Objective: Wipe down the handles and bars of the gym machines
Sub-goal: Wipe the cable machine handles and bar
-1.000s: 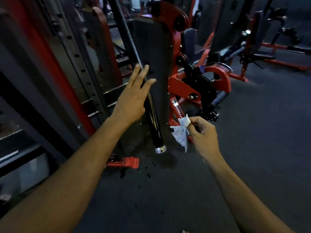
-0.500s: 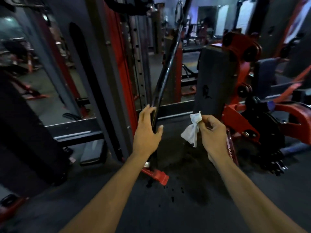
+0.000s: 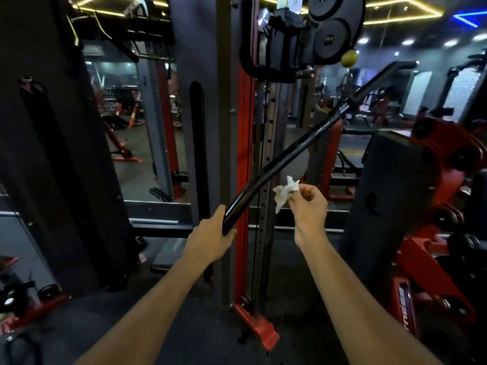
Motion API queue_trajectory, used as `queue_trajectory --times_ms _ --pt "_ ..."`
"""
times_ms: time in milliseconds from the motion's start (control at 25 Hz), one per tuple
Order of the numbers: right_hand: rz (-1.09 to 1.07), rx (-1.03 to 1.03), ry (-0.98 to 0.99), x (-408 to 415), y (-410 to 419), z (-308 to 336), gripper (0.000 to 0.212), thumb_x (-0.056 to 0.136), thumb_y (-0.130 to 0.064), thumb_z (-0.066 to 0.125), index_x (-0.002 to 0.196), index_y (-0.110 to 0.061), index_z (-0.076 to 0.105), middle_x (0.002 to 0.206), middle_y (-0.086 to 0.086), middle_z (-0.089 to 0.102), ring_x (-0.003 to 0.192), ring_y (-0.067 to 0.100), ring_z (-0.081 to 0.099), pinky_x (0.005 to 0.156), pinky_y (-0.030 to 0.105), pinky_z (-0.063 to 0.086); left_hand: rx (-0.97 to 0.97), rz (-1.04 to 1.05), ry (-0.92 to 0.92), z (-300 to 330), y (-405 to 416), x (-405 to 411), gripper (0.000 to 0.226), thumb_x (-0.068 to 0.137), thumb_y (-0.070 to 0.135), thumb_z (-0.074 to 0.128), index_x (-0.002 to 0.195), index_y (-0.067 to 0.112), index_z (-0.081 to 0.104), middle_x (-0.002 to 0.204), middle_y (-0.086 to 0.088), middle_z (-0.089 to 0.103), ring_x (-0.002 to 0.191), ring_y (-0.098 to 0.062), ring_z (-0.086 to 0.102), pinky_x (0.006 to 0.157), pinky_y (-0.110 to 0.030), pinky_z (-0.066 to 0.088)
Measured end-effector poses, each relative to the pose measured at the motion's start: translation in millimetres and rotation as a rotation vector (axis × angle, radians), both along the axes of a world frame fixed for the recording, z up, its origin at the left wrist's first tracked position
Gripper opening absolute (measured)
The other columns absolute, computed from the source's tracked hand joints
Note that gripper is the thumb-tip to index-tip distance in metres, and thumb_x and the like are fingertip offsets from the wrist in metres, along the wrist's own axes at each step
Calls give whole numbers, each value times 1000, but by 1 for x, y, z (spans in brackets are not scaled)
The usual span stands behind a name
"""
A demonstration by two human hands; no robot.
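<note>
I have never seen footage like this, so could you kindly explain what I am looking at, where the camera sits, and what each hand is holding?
The camera is worn on a person's head and looks forward and down, so both bare arms reach into view from below. The setting is a gym. The left hand grips the lower end of a long black bar that slants up to the right beside a cable machine's red and grey upright. The right hand pinches a crumpled white wipe close beside the bar; whether they touch is unclear.
</note>
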State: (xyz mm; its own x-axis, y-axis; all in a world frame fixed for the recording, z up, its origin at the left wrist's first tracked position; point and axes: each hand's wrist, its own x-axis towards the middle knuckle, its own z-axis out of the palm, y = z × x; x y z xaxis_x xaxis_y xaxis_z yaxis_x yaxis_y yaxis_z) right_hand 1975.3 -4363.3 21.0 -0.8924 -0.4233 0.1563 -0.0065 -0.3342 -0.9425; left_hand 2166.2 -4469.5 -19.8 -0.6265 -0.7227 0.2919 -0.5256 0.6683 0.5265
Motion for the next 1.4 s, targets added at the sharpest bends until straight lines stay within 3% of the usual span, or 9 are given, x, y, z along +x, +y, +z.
queue_trajectory --times_ms 120,240,520,640,800,960,1040,1160,1400 --pt "11 -88 -124 -1 -52 30 11 93 -9 71 86 -16 65 80 4 69 83 24 68 75 32 58 -86 53 -77 16 -25 13 44 97 42 64 128 26 37 94 0 63 82 -28 68 66 -40 57" --pt "-9 -91 -73 11 -89 45 9 90 -15 74 85 -20 67 89 4 73 86 20 70 89 43 60 -165 100 -103 29 -45 34 43 97 43 62 127 28 34 97 -2 65 85 -31 69 70 -44 58" --pt "-29 -132 20 46 -130 60 12 95 -11 65 91 -22 68 93 -1 73 86 13 70 88 34 59 -468 198 100 39 -75 83 39 100 55 52 126 25 55 101 11 57 78 -12 60 60 -32 50" --pt "19 -157 60 80 -141 53 14 93 -9 67 88 -22 66 85 -5 68 76 8 63 77 27 52 -333 249 507 40 -88 103 18 104 24 53 114 21 68 105 10 56 84 -2 59 74 -27 51" --pt "101 -197 -26 91 -150 50 16 91 -10 72 83 -23 68 83 -3 70 78 10 67 79 30 57 -228 408 821 20 -74 122 29 97 -2 55 104 22 69 108 -4 60 83 -5 60 73 -12 47" --pt "84 -242 -137 94 -153 57 14 93 -11 71 84 -22 66 88 0 71 82 13 69 81 30 57 56 401 1084 3 -78 132 27 99 4 63 115 24 72 120 7 55 105 -16 67 85 -34 60" --pt "79 -243 -150 101 -153 58 14 93 -11 70 86 -23 67 94 2 73 90 17 71 86 31 58 209 365 1222 5 -77 136 24 98 3 66 113 22 70 119 -1 60 110 -21 68 88 -36 61" --pt "85 -228 -76 123 -156 57 17 92 -8 69 84 -23 67 90 0 71 81 11 67 78 27 55 337 291 1318 13 -67 142 18 96 3 68 110 14 71 99 -3 70 101 -21 71 89 -34 61" --pt "192 -160 98 159 -147 46 16 91 -2 67 86 -17 70 80 -4 68 68 0 61 65 16 47 352 289 1277 24 -63 162 24 88 16 79 112 19 76 103 -5 76 100 -19 72 91 -34 57"
